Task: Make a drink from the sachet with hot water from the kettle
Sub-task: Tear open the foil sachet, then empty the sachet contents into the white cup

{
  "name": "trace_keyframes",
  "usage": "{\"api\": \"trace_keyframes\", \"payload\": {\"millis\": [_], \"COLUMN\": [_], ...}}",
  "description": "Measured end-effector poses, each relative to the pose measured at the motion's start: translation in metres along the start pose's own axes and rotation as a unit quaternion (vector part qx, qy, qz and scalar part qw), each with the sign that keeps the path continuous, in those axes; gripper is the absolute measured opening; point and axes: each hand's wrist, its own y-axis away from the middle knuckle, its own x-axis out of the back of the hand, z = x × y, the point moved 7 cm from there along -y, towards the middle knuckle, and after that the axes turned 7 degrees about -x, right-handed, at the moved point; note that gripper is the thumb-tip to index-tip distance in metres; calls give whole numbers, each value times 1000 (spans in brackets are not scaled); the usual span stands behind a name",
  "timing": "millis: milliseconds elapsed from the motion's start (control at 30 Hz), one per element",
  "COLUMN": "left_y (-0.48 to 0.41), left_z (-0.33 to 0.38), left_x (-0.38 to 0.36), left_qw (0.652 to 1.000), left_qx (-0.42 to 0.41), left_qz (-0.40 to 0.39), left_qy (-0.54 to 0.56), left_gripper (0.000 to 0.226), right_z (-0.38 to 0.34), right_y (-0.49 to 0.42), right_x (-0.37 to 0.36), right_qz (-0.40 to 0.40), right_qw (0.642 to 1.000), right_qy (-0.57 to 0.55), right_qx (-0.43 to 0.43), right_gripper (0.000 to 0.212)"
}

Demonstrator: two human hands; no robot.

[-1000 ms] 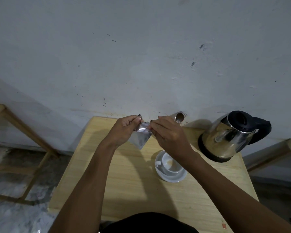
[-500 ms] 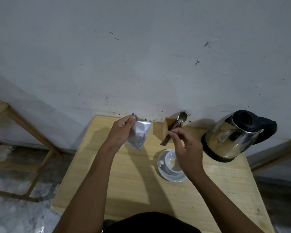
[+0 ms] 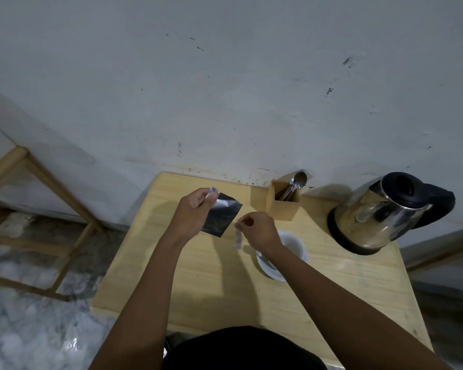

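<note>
**Sachet torn, strip in hand**

The left hand (image 3: 191,213) pinches the silvery foil sachet (image 3: 221,218) by its top corner above the pale wooden desk (image 3: 225,284). The right hand (image 3: 258,229) pinches a thin torn-off strip (image 3: 237,238) just beside it, over the white cup (image 3: 292,244) on its saucer (image 3: 265,267). The steel kettle with black lid (image 3: 380,213) stands at the right.

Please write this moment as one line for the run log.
step: sachet torn open | left hand: holds sachet | right hand: holds torn strip | cup: on saucer | kettle: on base
</note>
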Motion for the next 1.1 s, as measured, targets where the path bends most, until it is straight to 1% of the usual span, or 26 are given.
{"api": "trace_keyframes", "payload": {"millis": [67,133,200,233,267,300,333,367,400,433,500,533,567,633,767,800,867,933,967,1033,1100], "left_y": [6,10,13,15,16,16,16,16,16,16,15,15,15,16,14,13,12,12,12,15,18], "left_z": [-4,-6,-12,-13,-14,-16,-16,-17,-16,-14,-9,-4,0,6,8,10,15,20,22,24,22], "left_x": [1,1,2,3,4,5,5,4,2,-2,-16,-25,-36,-56,-87,-94,-104,-118,-124,-137,-147], "left_qw": [1000,999,999,999,999,998,998,998,997,997,997,998,998,998,995,995,994,993,993,992,992], "left_qx": [9,17,22,22,22,23,24,25,28,31,34,32,28,25,29,25,12,-3,-8,-15,-2], "left_qz": [19,29,34,36,39,45,50,54,56,56,46,33,14,-28,-93,-99,-102,-109,-111,-114,-111], "left_qy": [-3,4,14,18,23,28,32,34,34,35,43,48,52,54,-2,-8,-23,-39,-43,-48,-60], "left_gripper": [24,23,22,23,23,24,25,26,26,25,24,23,23,23,22,23,26,32,34,40,45], "right_z": [-3,-4,1,3,5,5,7,10,12,11,9,10,12,19,45,54,67,80,83,84,86], "right_y": [-3,-4,-6,-6,-4,0,5,13,21,30,45,50,54,58,61,63,70,83,92,107,117], "right_x": [-18,-31,-33,-28,-20,-10,1,8,10,13,18,21,26,41,70,76,86,94,96,95,94], "right_qz": [-44,-84,-85,-64,-39,-14,0,-11,-45,-77,-111,-110,-94,-33,41,59,95,101,94,77,87], "right_qw": [998,987,977,978,986,997,999,988,968,955,963,967,971,978,981,981,981,986,989,991,990], "right_qy": [53,132,195,195,158,82,-32,-147,-237,-275,-243,-228,-221,-207,-186,-184,-167,-134,-113,-72,-33], "right_qx": [9,25,31,28,22,9,-16,-50,-76,-77,-39,-21,-6,11,25,18,0,10,30,78,109], "right_gripper": [14,17,20,20,20,21,21,21,21,22,20,17,15,12,8,14,38,59,66,70,69]}}
